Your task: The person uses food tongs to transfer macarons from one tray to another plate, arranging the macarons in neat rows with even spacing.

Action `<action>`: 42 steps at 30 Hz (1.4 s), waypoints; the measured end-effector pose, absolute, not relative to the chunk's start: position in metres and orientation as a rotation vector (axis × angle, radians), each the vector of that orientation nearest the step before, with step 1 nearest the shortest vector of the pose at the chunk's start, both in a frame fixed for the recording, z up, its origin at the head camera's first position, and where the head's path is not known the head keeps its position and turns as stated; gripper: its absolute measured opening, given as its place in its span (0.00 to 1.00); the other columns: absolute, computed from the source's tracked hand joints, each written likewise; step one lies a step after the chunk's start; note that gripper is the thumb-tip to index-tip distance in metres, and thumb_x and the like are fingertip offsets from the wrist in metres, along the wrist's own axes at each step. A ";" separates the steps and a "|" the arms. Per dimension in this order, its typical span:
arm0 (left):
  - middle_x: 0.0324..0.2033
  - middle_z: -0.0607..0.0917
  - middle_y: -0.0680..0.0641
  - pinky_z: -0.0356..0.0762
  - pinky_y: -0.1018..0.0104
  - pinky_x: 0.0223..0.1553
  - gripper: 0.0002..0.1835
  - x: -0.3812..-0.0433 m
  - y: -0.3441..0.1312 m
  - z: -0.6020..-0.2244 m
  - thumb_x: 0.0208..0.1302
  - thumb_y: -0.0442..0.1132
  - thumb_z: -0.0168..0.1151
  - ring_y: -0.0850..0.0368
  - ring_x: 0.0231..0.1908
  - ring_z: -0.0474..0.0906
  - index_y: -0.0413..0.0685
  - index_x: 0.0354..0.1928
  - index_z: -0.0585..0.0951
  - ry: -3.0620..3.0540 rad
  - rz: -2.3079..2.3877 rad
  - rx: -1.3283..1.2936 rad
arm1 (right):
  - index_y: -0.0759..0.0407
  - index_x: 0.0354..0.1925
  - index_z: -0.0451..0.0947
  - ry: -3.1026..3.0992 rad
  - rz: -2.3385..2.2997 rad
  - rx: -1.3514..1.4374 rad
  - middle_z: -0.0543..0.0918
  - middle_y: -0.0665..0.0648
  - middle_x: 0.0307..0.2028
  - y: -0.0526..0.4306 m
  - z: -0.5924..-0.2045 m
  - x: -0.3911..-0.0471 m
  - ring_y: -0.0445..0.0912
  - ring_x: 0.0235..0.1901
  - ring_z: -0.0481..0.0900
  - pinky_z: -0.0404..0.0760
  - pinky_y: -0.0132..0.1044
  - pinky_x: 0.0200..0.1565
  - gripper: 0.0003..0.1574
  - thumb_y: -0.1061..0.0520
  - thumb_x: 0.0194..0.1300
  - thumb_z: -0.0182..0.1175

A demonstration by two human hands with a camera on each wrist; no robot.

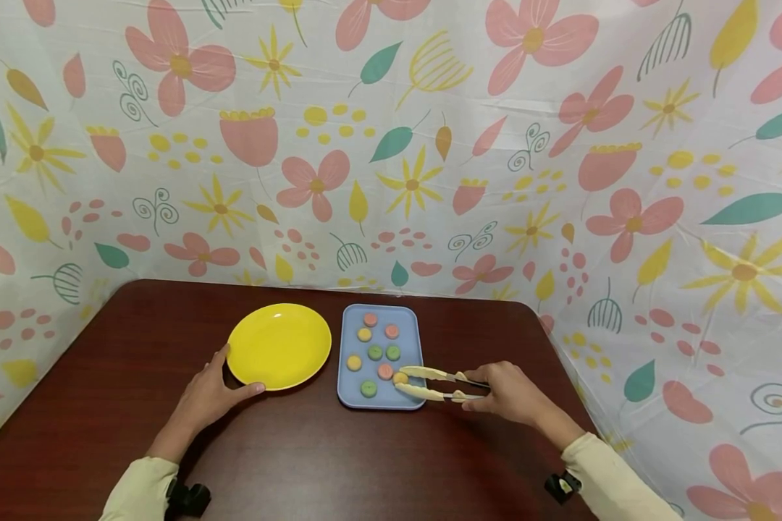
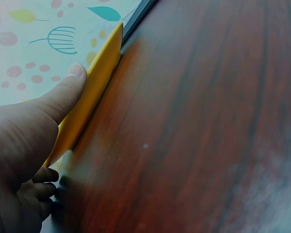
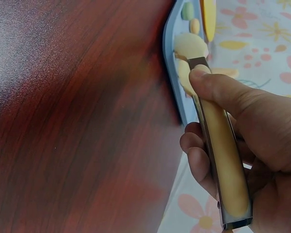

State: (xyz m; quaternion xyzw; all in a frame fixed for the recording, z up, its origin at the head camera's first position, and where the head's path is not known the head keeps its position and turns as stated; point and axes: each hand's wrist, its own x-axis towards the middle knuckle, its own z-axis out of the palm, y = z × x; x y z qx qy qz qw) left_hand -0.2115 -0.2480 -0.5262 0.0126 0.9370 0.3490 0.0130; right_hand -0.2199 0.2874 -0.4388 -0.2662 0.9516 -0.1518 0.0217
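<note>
My right hand grips a pair of tongs with cream tips, thumb along the upper arm in the right wrist view. The tong tips reach over the right edge of a blue tray, one on each side of a yellow macaron-like disc. Several more small discs in pink, yellow and green lie on the tray, among them a pink disc right beside the tips. To the left, my left hand holds the near-left rim of a yellow plate, its thumb against the rim.
Plate and tray lie side by side on a dark wood table, a narrow gap between them. Behind the table's far edge hangs a white cloth with a flower print, which also runs along both sides.
</note>
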 end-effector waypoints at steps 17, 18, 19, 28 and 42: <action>0.74 0.58 0.23 0.64 0.23 0.61 0.71 -0.212 -0.252 -0.527 0.53 0.71 0.71 0.19 0.70 0.55 0.34 0.80 0.43 2.920 1.088 0.040 | 0.62 0.56 0.86 2.961 -0.506 -0.836 0.90 0.58 0.48 0.290 -0.442 -0.218 0.50 0.47 0.88 0.85 0.39 0.40 0.31 0.49 0.58 0.77; 0.74 0.58 0.23 0.64 0.23 0.61 0.71 -0.212 -0.252 -0.527 0.53 0.71 0.71 0.19 0.70 0.56 0.34 0.80 0.44 2.922 1.089 0.041 | 0.62 0.55 0.86 2.966 -0.508 -0.843 0.90 0.58 0.48 0.290 -0.441 -0.218 0.49 0.47 0.88 0.86 0.40 0.40 0.30 0.49 0.57 0.77; 0.73 0.58 0.23 0.64 0.23 0.61 0.71 -0.212 -0.252 -0.527 0.53 0.71 0.71 0.19 0.70 0.56 0.33 0.80 0.44 2.924 1.087 0.042 | 0.62 0.55 0.86 2.974 -0.504 -0.863 0.90 0.57 0.47 0.289 -0.441 -0.218 0.49 0.46 0.88 0.86 0.40 0.40 0.30 0.49 0.57 0.77; 0.74 0.59 0.24 0.65 0.24 0.61 0.70 -0.213 -0.250 -0.527 0.53 0.71 0.71 0.21 0.70 0.58 0.35 0.80 0.44 2.924 1.101 0.046 | 0.60 0.55 0.87 3.001 -0.531 -0.872 0.90 0.53 0.44 0.290 -0.431 -0.222 0.40 0.36 0.84 0.78 0.32 0.34 0.31 0.47 0.56 0.78; 0.74 0.58 0.24 0.65 0.24 0.62 0.71 -0.215 -0.250 -0.531 0.52 0.72 0.71 0.21 0.70 0.58 0.35 0.81 0.44 2.924 1.109 0.047 | 0.58 0.56 0.86 3.028 -0.490 -1.021 0.91 0.53 0.45 0.276 -0.401 -0.243 0.44 0.41 0.87 0.83 0.38 0.39 0.31 0.46 0.57 0.78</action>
